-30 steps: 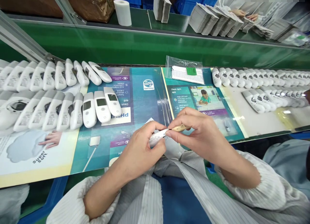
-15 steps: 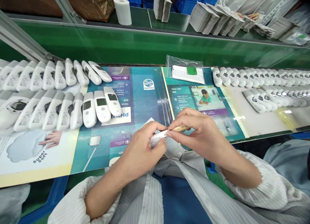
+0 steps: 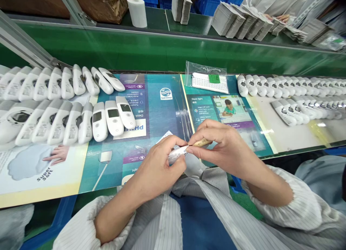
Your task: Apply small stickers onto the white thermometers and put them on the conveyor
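Note:
My left hand (image 3: pixel 162 161) is closed around a white handheld thermometer (image 3: pixel 177 154), with fingers and thumb on either side. Much of its body is hidden by that hand. My right hand (image 3: pixel 220 145) pinches a slim beige stick-like tool (image 3: pixel 202 142) with dark marks on it. The tool's thin front end meets the right end of the thermometer, where the fingertips of my right hand also come close. I cannot make out the tool's tip. Behind my left hand, a small white sheet (image 3: pixel 168 134) lies on the table mat.
Two rows of white thermometers (image 3: pixel 112 116) lie at left, some with screens up. More rows of thermometers (image 3: pixel 283 111) lie at right. A clear bag (image 3: pixel 207 70) holds a dotted sheet. Beyond the green ledge stand paper stacks (image 3: pixel 225 21), a white roll (image 3: pixel 137 13) and a co-worker's hand (image 3: pixel 283 18).
Almost nothing differs. Both hands stay in place with the same grip, and the thermometer and beige tool have shifted at most very slightly.

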A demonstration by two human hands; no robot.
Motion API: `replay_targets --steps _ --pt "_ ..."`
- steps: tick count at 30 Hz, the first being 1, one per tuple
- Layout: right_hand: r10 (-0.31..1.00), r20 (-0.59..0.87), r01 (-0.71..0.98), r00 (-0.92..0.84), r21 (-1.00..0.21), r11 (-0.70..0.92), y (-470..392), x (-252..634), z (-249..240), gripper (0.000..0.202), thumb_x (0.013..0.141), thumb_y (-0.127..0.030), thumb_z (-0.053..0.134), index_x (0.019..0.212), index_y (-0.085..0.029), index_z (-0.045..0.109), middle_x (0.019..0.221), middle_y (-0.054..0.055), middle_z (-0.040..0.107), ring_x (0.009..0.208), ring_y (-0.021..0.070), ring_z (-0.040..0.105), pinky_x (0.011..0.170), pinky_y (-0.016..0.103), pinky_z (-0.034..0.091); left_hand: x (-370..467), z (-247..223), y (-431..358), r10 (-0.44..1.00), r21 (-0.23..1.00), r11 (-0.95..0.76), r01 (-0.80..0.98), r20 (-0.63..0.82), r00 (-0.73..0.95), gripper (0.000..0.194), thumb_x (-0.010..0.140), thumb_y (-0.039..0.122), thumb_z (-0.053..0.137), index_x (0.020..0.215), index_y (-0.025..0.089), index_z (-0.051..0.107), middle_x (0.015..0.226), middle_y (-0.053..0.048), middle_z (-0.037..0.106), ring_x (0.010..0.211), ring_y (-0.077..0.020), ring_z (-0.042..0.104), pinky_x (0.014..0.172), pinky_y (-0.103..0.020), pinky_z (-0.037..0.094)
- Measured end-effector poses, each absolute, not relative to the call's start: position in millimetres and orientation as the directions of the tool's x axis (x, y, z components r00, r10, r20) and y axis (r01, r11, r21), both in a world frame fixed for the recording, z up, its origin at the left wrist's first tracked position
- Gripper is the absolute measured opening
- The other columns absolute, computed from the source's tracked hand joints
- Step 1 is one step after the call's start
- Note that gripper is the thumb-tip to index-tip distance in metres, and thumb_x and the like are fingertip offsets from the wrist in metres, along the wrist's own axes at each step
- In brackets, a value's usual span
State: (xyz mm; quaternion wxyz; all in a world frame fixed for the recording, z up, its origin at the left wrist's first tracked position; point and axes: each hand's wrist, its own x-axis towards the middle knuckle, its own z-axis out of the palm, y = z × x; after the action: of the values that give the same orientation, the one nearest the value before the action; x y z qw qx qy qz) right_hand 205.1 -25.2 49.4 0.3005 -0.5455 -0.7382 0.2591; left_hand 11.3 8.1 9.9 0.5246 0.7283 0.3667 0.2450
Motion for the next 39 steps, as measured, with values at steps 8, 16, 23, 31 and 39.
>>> replay_targets --steps 8,16,23,31,39 --pt "0.959 0.158 0.662 -0.234 -0.697 0.276 -25.0 205.2 53.1 0.002 0.088 -0.021 0.074 0.087 -0.023 0.074 0.086 0.000 0.062 0.075 0.0109 0.062 0.063 0.023 0.047 10.9 9.6 7.2 0.791 0.938 -0.190 0.291 -0.029 0.611 0.016 0.083 0.024 0.049 0.095 0.022 0.059 0.080 0.002 0.059 0.067 -0.0170 0.053 0.060 -0.030 0.037" --pt "0.955 0.182 0.669 -0.233 -0.683 0.294 -26.9 204.6 55.3 0.005 0.088 -0.019 0.073 0.089 -0.023 0.075 0.087 0.000 0.061 0.078 0.0111 0.062 0.060 0.022 0.045 11.8 12.3 7.1 0.797 0.931 -0.184 0.315 -0.046 0.602 0.016 0.082 0.025 0.048 0.093 0.022 0.059 0.079 0.001 0.057 0.066 -0.0173 0.051 0.060 -0.031 0.036" --pt "0.954 0.188 0.683 -0.235 -0.667 0.300 -25.9 204.4 54.9 0.005 0.088 -0.019 0.073 0.089 -0.023 0.074 0.086 0.000 0.061 0.077 0.0119 0.062 0.061 0.023 0.046 12.2 13.2 5.7 0.798 0.932 -0.174 0.317 -0.056 0.601 0.017 0.082 0.025 0.048 0.093 0.021 0.060 0.079 0.001 0.057 0.066 -0.0170 0.050 0.061 -0.031 0.036" --pt "0.945 0.213 0.676 -0.250 -0.660 0.328 -24.0 205.8 53.9 0.003 0.088 -0.020 0.074 0.089 -0.023 0.074 0.087 0.000 0.062 0.077 0.0116 0.062 0.065 0.024 0.048 11.8 12.2 7.3 0.790 0.943 -0.182 0.279 -0.029 0.613 0.016 0.087 0.026 0.048 0.096 0.020 0.060 0.085 0.000 0.059 0.075 -0.0190 0.054 0.067 -0.033 0.039" --pt "0.930 0.230 0.704 -0.288 -0.608 0.368 -26.0 203.0 56.0 0.003 0.090 -0.020 0.072 0.089 -0.023 0.073 0.087 0.000 0.063 0.079 0.0127 0.063 0.068 0.026 0.049 13.2 8.1 7.9 0.797 0.959 -0.180 0.219 0.012 0.603 0.017 0.094 0.028 0.046 0.095 0.020 0.062 0.087 0.000 0.062 0.079 -0.0183 0.056 0.068 -0.032 0.040"
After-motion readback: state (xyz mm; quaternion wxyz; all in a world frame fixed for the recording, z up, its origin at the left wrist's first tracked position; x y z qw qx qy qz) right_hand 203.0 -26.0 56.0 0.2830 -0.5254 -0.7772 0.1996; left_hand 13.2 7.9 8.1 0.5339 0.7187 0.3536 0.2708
